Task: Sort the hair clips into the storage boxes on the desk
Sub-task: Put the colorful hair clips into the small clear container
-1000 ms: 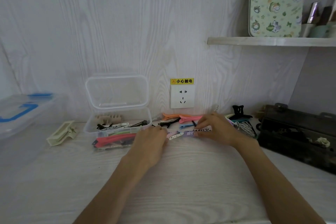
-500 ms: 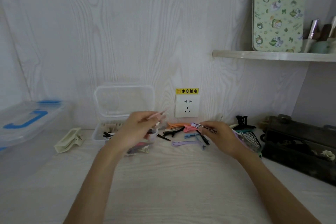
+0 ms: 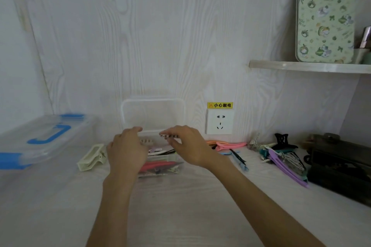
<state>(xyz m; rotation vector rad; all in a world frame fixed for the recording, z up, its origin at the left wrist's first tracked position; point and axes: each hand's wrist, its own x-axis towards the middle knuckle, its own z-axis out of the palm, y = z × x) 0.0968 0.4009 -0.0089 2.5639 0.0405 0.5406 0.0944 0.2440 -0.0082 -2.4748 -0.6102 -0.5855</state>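
Pinched in my right hand (image 3: 190, 146) fingertips, the checkered hair clip (image 3: 169, 136) hangs over the clear storage box (image 3: 160, 166); my left hand (image 3: 127, 149) curls empty. Released crooked, it might skid onto the desk (image 3: 180, 206).

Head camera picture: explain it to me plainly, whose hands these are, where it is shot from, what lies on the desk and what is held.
There is no machine here. A person wears a camera on the head, looking forward and down, so you see their own two arms. Both hands hover over a small clear box with its lid up, already holding clips. The right hand pinches a checkered hair clip; the left hand seems to hold nothing. On the desk lie a cream clip, pink clips, purple clips, a dark case and a blue-handled box.
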